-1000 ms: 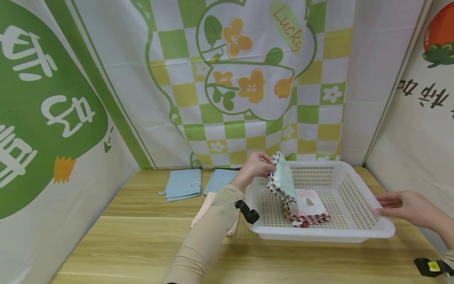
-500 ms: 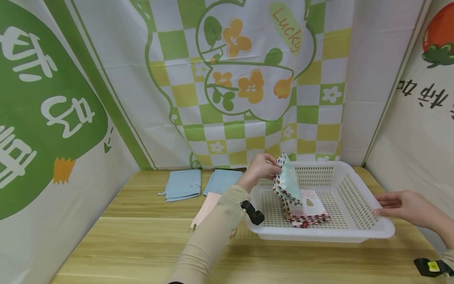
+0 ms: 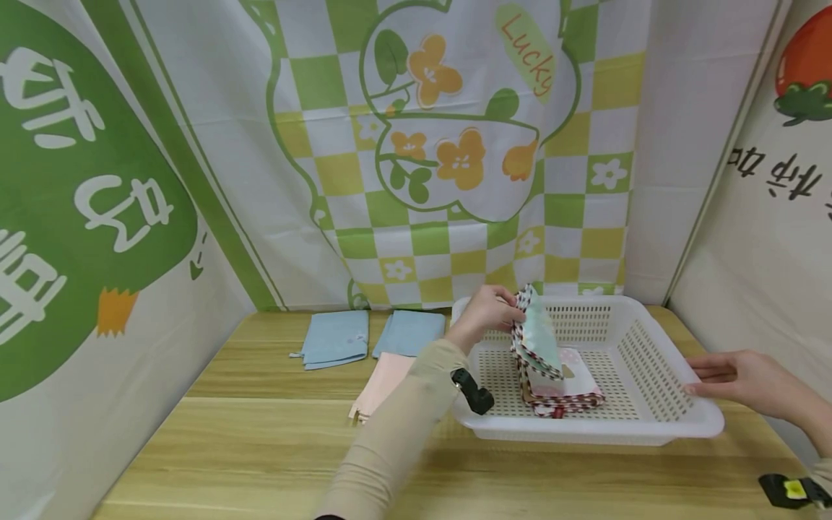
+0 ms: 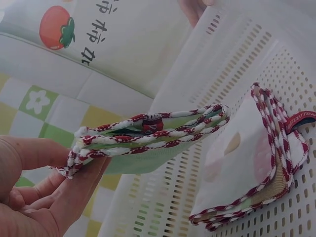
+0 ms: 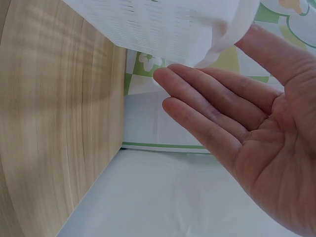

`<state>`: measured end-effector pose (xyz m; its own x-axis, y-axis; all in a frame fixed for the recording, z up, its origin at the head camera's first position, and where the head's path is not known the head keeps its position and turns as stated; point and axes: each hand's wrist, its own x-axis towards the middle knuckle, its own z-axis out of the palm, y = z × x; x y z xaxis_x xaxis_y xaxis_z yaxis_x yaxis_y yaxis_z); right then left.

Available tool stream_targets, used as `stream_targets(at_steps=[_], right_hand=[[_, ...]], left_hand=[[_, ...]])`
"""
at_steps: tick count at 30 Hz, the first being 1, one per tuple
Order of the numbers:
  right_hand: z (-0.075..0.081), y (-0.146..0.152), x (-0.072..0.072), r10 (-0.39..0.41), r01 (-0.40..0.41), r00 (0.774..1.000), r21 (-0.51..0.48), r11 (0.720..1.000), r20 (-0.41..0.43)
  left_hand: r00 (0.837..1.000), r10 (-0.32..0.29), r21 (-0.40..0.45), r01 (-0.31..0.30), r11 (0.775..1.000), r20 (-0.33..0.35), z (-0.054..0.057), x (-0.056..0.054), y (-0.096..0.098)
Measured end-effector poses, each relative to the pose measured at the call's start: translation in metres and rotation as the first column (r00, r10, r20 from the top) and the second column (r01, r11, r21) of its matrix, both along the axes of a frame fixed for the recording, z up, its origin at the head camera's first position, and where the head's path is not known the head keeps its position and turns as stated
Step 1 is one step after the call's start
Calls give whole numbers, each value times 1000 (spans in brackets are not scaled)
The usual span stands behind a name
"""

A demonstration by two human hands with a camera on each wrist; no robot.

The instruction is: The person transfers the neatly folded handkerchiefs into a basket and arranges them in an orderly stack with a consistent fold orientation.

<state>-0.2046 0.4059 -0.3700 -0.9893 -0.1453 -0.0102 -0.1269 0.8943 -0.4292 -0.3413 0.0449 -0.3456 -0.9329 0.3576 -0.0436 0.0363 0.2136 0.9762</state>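
Observation:
My left hand (image 3: 487, 318) pinches the edge of a folded mint-green towel (image 3: 541, 334) between thumb and fingers. Red-and-white stitching runs along the towel's layered edges (image 4: 163, 133). It is tilted over the white plastic basket (image 3: 627, 426), overlapping a folded white-and-pink towel (image 3: 572, 379) that lies on the basket floor. That second towel has the same stitched border and a red label (image 4: 302, 118). At the basket's right end is my right hand (image 3: 747, 379), its fingers (image 5: 197, 116) straight beneath the rim and its thumb against the rim.
Two folded light-blue cloths (image 3: 334, 339) lie at the back of the wooden table (image 3: 260, 448), left of the basket. A folded peach cloth (image 3: 383, 379) is nearer, partly covered by my left sleeve. Printed fabric walls (image 3: 247, 180) close in the back and both sides.
My left hand has moved right and slightly down, carrying the mint-green towel further over the basket. More of the blue and peach cloths now shows. The right hand has stayed at the rim.

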Motion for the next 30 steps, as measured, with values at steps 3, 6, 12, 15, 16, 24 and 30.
stream_targets(at_steps=[3, 6, 12, 15, 16, 24, 30], right_hand=[[0, 0, 0, -2, 2, 1000, 2, 1000, 0], [0, 0, 0, -7, 6, 1000, 4, 1000, 3], [1, -1, 0, -12, 12, 1000, 0, 1000, 14], [1, -1, 0, -9, 9, 1000, 2, 1000, 5], [1, -1, 0, -9, 9, 1000, 3, 1000, 5], [1, -1, 1, -6, 6, 1000, -5, 1000, -7], [1, -1, 1, -10, 10, 1000, 5, 1000, -8]], left_hand=[[1000, -1, 9, 1, 1000, 5, -2, 0, 3], [1000, 1, 23, -1, 1000, 17, -3, 0, 6], [999, 26, 37, -28, 999, 40, -4, 1, 12], [998, 28, 44, -30, 999, 51, -4, 1, 16], [998, 29, 45, -31, 999, 51, -5, 1, 17], [998, 52, 34, -53, 998, 39, -9, 1, 29], [998, 38, 39, -41, 998, 58, -11, 1, 37]])
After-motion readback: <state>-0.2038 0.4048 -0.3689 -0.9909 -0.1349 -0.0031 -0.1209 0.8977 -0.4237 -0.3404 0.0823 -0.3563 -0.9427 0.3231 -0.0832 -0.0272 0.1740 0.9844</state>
